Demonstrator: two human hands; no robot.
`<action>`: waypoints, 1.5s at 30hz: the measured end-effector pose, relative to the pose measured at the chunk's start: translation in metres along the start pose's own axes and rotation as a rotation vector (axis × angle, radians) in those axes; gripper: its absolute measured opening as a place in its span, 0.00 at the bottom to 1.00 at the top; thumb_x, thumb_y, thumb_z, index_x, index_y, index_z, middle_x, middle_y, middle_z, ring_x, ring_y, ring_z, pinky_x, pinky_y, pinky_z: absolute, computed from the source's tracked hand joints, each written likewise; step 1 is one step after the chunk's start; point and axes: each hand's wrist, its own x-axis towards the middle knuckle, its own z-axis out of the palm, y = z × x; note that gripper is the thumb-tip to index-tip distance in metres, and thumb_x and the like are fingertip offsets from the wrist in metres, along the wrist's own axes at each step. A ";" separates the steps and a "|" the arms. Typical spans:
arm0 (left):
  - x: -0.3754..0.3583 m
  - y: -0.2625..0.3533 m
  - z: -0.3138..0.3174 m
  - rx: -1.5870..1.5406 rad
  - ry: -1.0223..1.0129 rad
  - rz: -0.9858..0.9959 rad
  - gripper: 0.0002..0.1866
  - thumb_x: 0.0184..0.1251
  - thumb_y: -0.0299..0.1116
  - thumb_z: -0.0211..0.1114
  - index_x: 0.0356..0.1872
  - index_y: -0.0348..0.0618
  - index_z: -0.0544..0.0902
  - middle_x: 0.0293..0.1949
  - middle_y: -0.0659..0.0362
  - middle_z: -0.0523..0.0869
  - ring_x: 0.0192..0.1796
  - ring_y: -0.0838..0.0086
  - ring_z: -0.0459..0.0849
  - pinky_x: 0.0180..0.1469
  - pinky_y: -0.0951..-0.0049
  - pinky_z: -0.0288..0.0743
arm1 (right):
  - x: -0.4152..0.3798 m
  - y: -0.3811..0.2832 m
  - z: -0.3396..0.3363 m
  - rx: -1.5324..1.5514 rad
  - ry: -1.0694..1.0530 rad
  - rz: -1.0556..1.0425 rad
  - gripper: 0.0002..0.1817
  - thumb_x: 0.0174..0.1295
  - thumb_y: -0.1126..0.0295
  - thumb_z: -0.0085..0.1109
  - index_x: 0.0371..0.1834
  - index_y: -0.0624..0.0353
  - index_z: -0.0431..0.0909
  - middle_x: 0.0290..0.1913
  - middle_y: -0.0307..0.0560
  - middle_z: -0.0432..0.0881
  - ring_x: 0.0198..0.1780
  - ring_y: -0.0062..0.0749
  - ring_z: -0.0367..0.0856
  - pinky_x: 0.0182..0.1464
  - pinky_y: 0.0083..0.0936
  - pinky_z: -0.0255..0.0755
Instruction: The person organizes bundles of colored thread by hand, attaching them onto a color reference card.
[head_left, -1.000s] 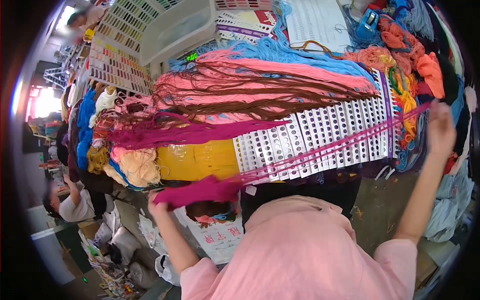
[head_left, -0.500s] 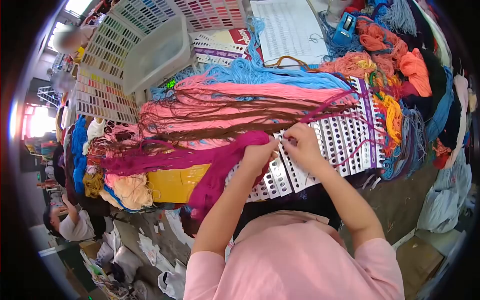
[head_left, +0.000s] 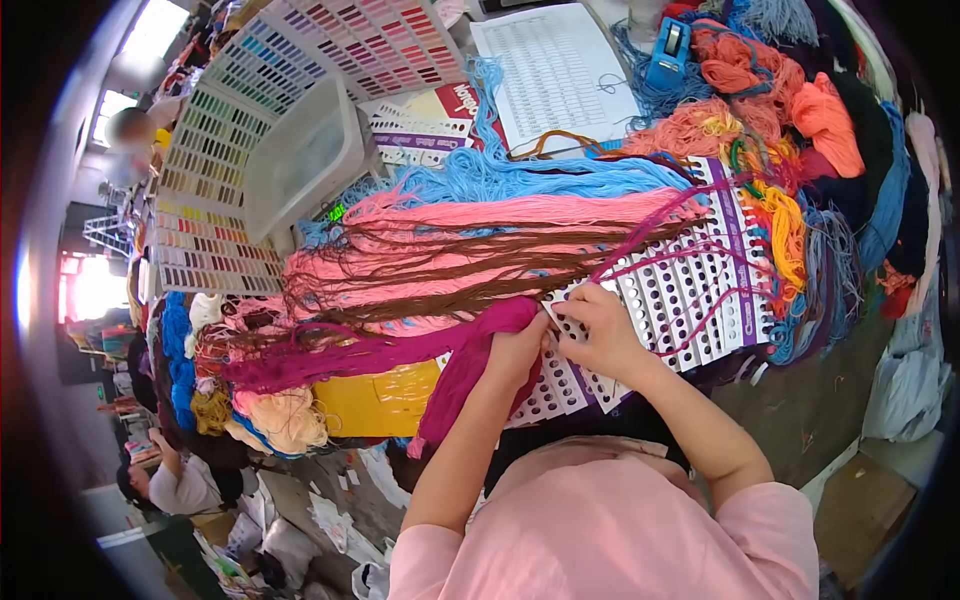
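The two hands were far apart before, and now they have come together over the white punched cards (head_left: 690, 290). The magenta yarn bundle (head_left: 466, 375) is in the left hand (head_left: 518, 350), with that grip closed around its top. It hangs down and to the left, beside the yellow board (head_left: 385, 400), while thin magenta strands (head_left: 650, 235) go up and to the right over the cards. The left hand is nearer the thick part. The right hand (head_left: 600, 335) is just beside it, on the strand side, fingers pinched; I can't tell if they hold a strand. Pink yarn (head_left: 500, 215) and brown yarn (head_left: 430, 285) lie farther up.
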 end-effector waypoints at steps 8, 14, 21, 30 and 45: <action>-0.025 0.010 -0.047 -1.045 -0.508 -0.301 0.09 0.60 0.32 0.49 0.40 0.42 0.70 0.33 0.61 0.75 0.13 0.92 0.60 0.16 0.90 0.53 | -0.003 0.005 0.004 0.181 0.035 0.118 0.07 0.45 0.79 0.52 0.29 0.63 0.75 0.25 0.43 0.71 0.24 0.25 0.69 0.27 0.16 0.63; -0.001 0.014 -0.017 0.153 -0.235 -0.117 0.08 0.55 0.34 0.55 0.32 0.42 0.75 0.18 0.65 0.75 0.14 0.85 0.67 0.15 0.87 0.57 | 0.001 0.002 0.003 0.512 0.129 0.365 0.07 0.43 0.76 0.52 0.27 0.63 0.75 0.26 0.49 0.74 0.30 0.37 0.73 0.34 0.25 0.66; -0.051 0.070 -0.154 -0.136 0.047 -0.108 0.12 0.57 0.38 0.53 0.18 0.46 0.70 0.13 0.66 0.68 0.13 0.85 0.61 0.16 0.85 0.55 | -0.004 0.001 0.019 -0.089 -0.003 0.213 0.18 0.34 0.65 0.59 0.34 0.54 0.72 0.31 0.43 0.65 0.37 0.35 0.66 0.41 0.33 0.55; -0.108 0.116 -0.260 -0.456 0.661 0.445 0.11 0.59 0.32 0.49 0.35 0.35 0.73 0.17 0.68 0.71 0.15 0.90 0.65 0.14 0.91 0.56 | -0.003 -0.005 0.020 -0.213 -0.004 0.169 0.18 0.34 0.64 0.59 0.33 0.53 0.72 0.31 0.42 0.63 0.38 0.35 0.62 0.41 0.31 0.54; -0.002 0.013 -0.027 0.257 -0.021 0.057 0.05 0.50 0.30 0.59 0.24 0.39 0.77 0.19 0.66 0.76 0.17 0.86 0.69 0.18 0.88 0.59 | 0.004 -0.013 0.017 -0.288 -0.091 0.113 0.21 0.30 0.65 0.59 0.34 0.55 0.73 0.30 0.43 0.64 0.38 0.35 0.64 0.39 0.31 0.55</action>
